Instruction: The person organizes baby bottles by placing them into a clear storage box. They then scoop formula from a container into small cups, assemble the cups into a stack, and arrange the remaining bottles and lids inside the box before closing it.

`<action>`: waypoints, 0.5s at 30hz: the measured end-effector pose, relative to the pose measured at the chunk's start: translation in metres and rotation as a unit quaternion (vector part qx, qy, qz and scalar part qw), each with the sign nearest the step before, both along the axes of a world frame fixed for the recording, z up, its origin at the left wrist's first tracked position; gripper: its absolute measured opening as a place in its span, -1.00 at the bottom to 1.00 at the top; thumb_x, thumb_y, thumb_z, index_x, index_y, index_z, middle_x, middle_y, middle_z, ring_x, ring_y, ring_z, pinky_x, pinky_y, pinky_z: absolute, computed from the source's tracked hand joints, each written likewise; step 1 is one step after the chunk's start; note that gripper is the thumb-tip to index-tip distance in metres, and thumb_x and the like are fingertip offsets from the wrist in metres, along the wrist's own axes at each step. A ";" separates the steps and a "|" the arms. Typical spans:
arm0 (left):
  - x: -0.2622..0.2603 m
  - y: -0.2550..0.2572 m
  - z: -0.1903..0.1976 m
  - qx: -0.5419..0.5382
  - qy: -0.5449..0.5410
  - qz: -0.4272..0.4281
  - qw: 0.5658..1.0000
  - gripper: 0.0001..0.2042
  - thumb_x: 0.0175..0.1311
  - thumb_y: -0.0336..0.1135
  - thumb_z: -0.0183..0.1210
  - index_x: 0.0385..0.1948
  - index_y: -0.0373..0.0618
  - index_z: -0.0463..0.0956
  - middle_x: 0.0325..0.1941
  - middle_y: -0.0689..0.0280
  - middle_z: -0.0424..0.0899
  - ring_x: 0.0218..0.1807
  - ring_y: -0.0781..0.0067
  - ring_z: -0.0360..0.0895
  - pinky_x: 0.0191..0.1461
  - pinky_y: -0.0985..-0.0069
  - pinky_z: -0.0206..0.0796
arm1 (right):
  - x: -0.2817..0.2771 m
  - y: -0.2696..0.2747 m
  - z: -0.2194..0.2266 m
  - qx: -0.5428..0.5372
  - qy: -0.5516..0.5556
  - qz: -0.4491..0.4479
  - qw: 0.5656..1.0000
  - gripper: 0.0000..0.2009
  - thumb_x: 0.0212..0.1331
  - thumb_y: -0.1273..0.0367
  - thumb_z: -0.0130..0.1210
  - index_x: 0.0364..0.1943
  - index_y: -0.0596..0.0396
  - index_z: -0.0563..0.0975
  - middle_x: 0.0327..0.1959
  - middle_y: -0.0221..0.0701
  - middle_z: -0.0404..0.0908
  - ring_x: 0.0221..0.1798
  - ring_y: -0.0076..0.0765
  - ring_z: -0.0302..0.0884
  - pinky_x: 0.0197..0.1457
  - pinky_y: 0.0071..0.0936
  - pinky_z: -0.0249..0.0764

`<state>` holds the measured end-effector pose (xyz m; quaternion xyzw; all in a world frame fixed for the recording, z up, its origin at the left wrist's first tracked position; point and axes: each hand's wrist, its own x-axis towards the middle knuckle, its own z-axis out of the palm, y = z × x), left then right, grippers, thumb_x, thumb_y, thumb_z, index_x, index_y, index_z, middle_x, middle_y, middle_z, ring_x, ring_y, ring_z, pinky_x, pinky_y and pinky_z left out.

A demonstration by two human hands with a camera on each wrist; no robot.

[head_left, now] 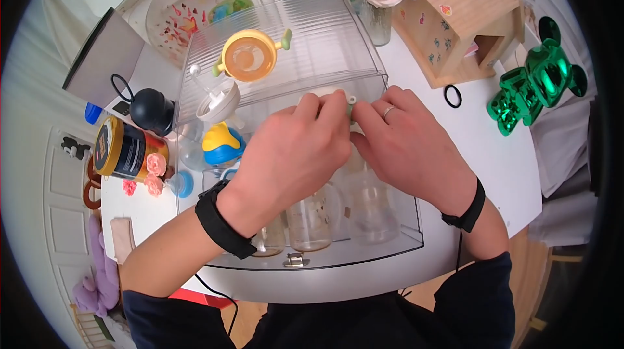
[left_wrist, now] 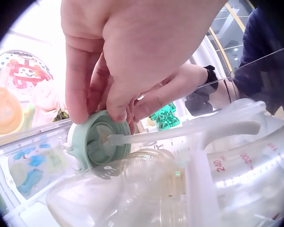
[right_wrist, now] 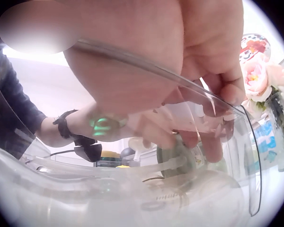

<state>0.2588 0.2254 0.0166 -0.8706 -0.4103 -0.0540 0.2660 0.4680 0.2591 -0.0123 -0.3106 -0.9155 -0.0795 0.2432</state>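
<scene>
In the head view my left hand (head_left: pixel 292 144) and right hand (head_left: pixel 409 144) meet over a clear plastic box (head_left: pixel 364 255). Between them is a green bottle lid (left_wrist: pixel 103 153) with a white straw (left_wrist: pixel 180 135) trailing from its underside. Left fingertips and thumb pinch the lid's rim in the left wrist view. Seen through the box wall in the right wrist view, my right hand's fingers curl at the lid's other side. Below stand clear bottles (head_left: pixel 311 225), one with red measuring marks. A clear rounded bottle (left_wrist: pixel 85 194) lies close under the lid.
On the raised box cover sits a yellow-orange cup part (head_left: pixel 249 56) with handles. Left of my hands are a white straw lid (head_left: pixel 220 103) and a blue-yellow lid (head_left: pixel 222 144). A flower vase (head_left: pixel 374 20), wooden house (head_left: pixel 448 30) and green figurine (head_left: pixel 536 79) stand right.
</scene>
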 end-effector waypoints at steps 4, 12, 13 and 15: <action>-0.006 0.000 0.002 -0.011 -0.046 -0.008 0.999 -0.56 0.23 -0.36 0.35 0.19 -0.20 0.67 -0.21 0.38 0.52 -0.24 0.49 0.63 -0.35 0.50 0.50 | 0.002 -0.001 0.004 -0.044 0.016 0.004 0.999 -0.79 0.28 0.35 0.35 -0.15 0.10 0.56 -0.38 -0.36 0.59 -0.16 -0.19 0.56 0.00 -0.28 0.48; -0.017 -0.011 0.014 -0.047 -0.104 0.026 0.993 -0.64 0.23 -0.22 0.51 0.04 -0.03 0.72 -0.41 0.40 0.55 -0.40 0.39 0.65 -0.40 0.39 0.46 | 0.002 0.006 0.000 -0.024 0.074 0.015 0.997 -0.80 0.28 0.32 0.36 -0.23 0.06 0.54 -0.40 -0.41 0.62 -0.20 -0.22 0.60 -0.07 -0.29 0.54; -0.020 -0.013 0.017 -0.047 -0.099 0.031 0.994 -0.66 0.21 -0.20 0.53 0.00 -0.02 0.73 -0.44 0.41 0.54 -0.42 0.38 0.65 -0.41 0.39 0.45 | 0.002 0.005 0.002 -0.028 0.072 0.011 0.997 -0.80 0.27 0.33 0.36 -0.21 0.06 0.55 -0.40 -0.41 0.63 -0.19 -0.22 0.60 -0.08 -0.29 0.55; -0.025 -0.016 0.023 -0.049 -0.097 0.049 0.993 -0.73 0.21 -0.22 0.54 -0.11 -0.02 0.75 -0.47 0.42 0.58 -0.44 0.37 0.65 -0.42 0.38 0.45 | 0.002 0.004 0.004 -0.026 0.074 0.008 0.997 -0.81 0.26 0.35 0.35 -0.17 0.05 0.58 -0.37 -0.42 0.65 -0.18 -0.23 0.60 -0.10 -0.30 0.56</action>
